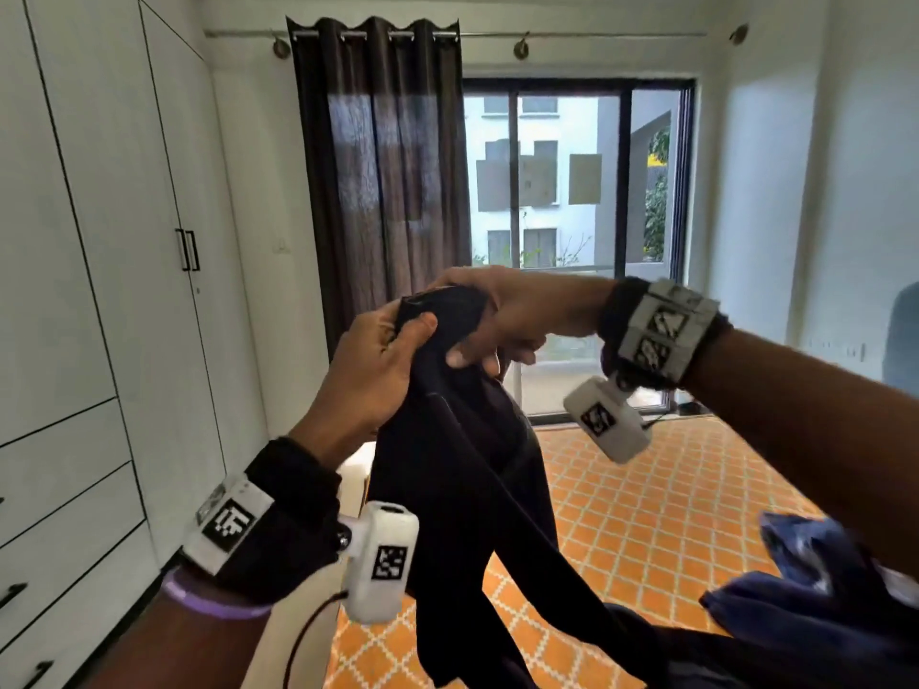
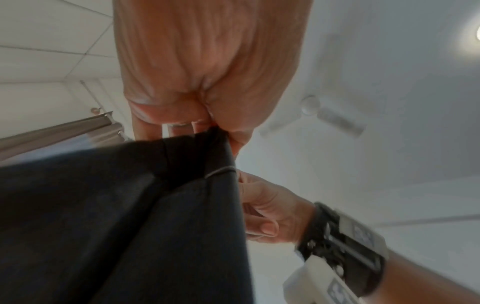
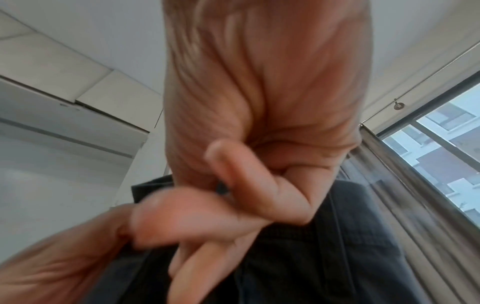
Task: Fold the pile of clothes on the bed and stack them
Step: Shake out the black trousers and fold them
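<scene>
1. Left hand: raised in front of the chest, thumb pressed over the top edge of the black garment, fingers curled behind the cloth. The left wrist view shows the same pinch from below, with the fabric edge gathered between thumb and fingers.
2. Right hand: level with the left hand and touching it, fingers wrapped over the top of the garment from the far side, thumb pressing the cloth from the near side. In the right wrist view the fingers are blurred, so which fingers bear on the cloth cannot be told.
3. Garment position: the upper edge is bunched between the two hands; the rest hangs straight down below them and trails toward the lower right, under the right forearm.
4. Garment material: dark, matte, soft woven cloth with long vertical folds; a stitched seam runs just below the left thumb.
5. Blue clothes: a crumpled blue heap lies below the right forearm, well apart from both hands.
6. Bed cover: orange with a white lattice pattern, spread flat beneath the hanging garment and both hands.
</scene>
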Demonstrator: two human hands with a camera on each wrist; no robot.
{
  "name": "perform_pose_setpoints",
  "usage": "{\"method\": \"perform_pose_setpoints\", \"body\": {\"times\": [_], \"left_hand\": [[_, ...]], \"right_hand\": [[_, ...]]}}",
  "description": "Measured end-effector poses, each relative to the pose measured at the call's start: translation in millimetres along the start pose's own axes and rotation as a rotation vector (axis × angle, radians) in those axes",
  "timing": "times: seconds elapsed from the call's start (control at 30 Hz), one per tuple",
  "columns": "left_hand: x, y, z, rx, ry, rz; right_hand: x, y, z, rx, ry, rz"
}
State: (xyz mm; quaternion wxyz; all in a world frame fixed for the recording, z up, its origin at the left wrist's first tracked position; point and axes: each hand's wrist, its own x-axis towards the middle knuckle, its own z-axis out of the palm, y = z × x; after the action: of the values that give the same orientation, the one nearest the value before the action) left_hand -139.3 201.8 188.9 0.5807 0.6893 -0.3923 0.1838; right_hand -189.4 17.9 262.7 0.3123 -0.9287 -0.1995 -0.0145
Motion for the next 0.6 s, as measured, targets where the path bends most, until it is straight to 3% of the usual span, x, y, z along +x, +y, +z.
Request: {"method": "perform_pose_setpoints", "body": {"times": [0.13, 0.3, 0.47, 0.53, 0.6], "left_hand": [[8.6, 7.2, -9.1, 0.070, -0.039, 0.059], [7.3, 4.5, -19.7, -0.084, -0.007, 0.005], [-5.3, -42.5, -29.5, -0.135, -0.188, -0.246], [-9.0, -62.0, -29.0, -0.119, -0.164, -0.262], [-1.6, -70.4, -34.9, -0.232, -0.058, -0.270]], "right_hand": [[19.0, -13.2, -22.2, -0.127, -0.109, 0.129], [37.5, -27.0, -36.7, -0.137, -0.004, 0.233], [52.5, -62.5, -75.3, -0.175, 0.304, 0.176], [57.8, -80.5, -87.6, -0.156, 0.484, 0.116], [65.4, -96.8, -98.2, -0.142, 0.587, 0.067]]}}
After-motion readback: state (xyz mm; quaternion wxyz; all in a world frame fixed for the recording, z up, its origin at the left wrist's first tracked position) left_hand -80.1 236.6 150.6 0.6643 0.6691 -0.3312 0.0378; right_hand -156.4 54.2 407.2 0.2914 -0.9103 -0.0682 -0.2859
